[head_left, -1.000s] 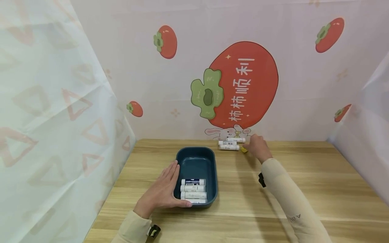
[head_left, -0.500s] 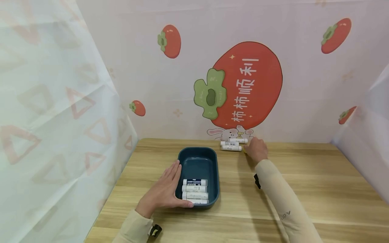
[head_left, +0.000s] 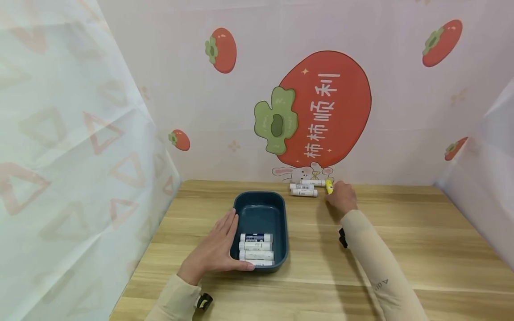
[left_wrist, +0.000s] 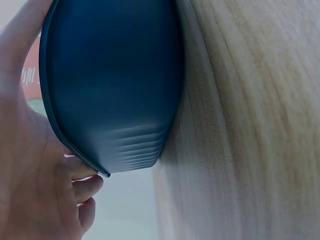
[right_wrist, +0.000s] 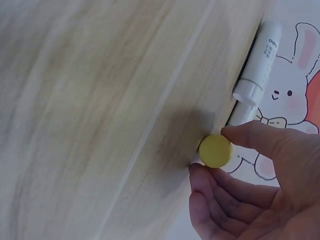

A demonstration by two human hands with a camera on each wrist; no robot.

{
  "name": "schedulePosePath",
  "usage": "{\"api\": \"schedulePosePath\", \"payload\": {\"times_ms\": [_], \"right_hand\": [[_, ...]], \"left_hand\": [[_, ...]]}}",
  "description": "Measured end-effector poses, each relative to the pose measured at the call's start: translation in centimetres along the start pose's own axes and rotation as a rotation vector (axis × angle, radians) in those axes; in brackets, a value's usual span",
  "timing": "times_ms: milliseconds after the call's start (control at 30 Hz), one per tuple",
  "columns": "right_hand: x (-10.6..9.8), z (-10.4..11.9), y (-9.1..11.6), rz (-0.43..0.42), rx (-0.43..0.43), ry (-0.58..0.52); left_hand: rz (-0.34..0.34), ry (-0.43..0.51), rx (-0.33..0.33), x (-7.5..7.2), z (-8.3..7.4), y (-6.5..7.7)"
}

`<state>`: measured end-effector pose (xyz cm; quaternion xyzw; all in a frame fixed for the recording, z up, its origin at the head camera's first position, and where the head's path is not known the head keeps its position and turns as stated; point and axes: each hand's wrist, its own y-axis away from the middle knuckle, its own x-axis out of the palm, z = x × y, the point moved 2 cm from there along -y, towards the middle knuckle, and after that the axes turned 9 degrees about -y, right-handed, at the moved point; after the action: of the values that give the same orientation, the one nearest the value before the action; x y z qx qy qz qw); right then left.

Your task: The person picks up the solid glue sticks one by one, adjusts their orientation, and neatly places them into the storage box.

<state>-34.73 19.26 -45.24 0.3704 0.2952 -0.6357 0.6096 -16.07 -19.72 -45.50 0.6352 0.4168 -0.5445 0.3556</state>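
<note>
At the back of the table, my right hand (head_left: 343, 197) pinches a small yellow glue stick (head_left: 329, 186). The right wrist view shows its round yellow end (right_wrist: 216, 151) between thumb and fingers. Close beside it lie several white glue sticks (head_left: 304, 193) near the wall. My left hand (head_left: 214, 247) rests on the left side of a dark blue box (head_left: 259, 218), its fingers extended along the rim and the thumb (head_left: 242, 265) at the near edge. Inside the box, several glue sticks (head_left: 255, 246) lie side by side in the near half, one with a dark blue label (head_left: 254, 237).
The wooden table (head_left: 361, 285) meets a back wall sheet (head_left: 180, 67) printed with persimmons and a rabbit (head_left: 301, 173). Another printed sheet (head_left: 72, 178) stands along the left side.
The right hand has taken hold of the yellow glue stick and turned it more upright in the head view. The left hand stays at the box.
</note>
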Motion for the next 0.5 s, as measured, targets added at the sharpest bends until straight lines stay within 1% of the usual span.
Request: {"api": "schedulePosePath", "payload": {"times_ms": [133,233,500], "right_hand": [[-0.4,-0.6,0.2,0.004,0.013,-0.048],[-0.9,-1.3,0.3,-0.002,0.007,-0.084],[-2.4,-3.3,0.1,-0.084,-0.084,-0.140]], "left_hand": [[0.003,0.010,-0.001,0.0,0.1,0.0],[0.002,0.010,0.001,0.1,0.1,0.0],[-0.012,0.016,0.012,0.0,0.1,-0.1]]}}
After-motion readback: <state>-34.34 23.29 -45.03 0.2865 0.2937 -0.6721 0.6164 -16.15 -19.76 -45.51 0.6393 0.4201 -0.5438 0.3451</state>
